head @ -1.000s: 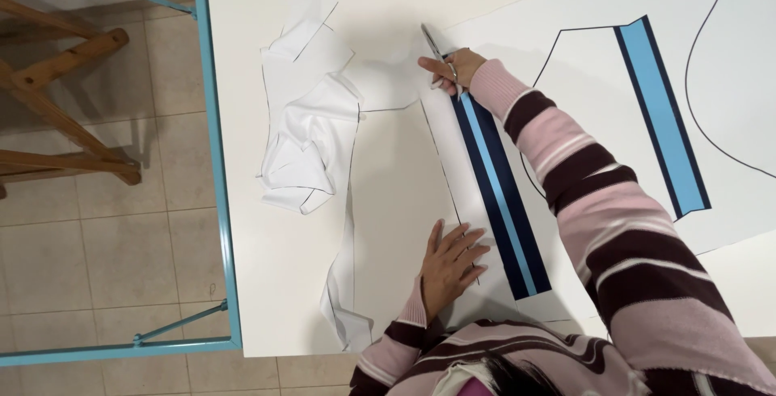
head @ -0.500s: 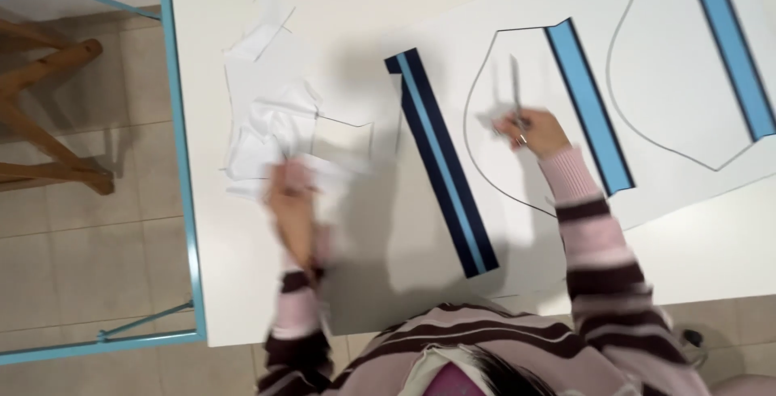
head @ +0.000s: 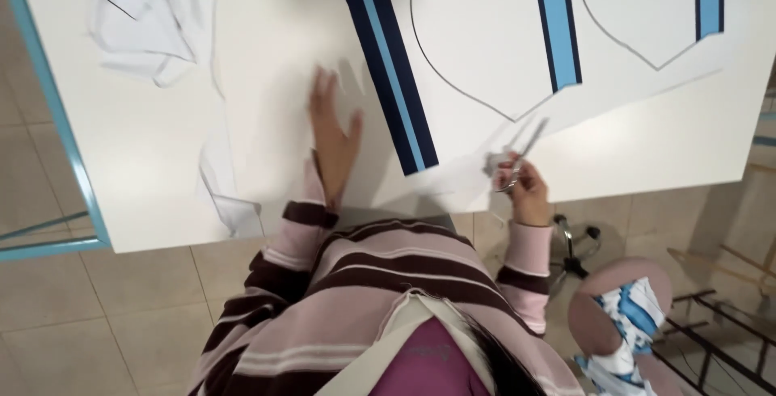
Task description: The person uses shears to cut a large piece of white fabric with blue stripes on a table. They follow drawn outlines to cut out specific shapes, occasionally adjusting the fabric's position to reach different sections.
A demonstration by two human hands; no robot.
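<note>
While left hand lies flat w/ grip apart on white fabric, right hand grips metal scissors — blurry.

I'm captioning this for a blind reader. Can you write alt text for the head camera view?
Seen from above, a person's left hand presses flat on white fabric with dark and light blue stripes on a white table, while the right hand holds scissors. Cut scraps lie to the left.

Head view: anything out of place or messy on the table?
Only cutting waste: a crumpled pile of white scraps at the far left corner, and one strip overhanging the near table edge. Left hand lies flat; right hand holds scissors.
</note>
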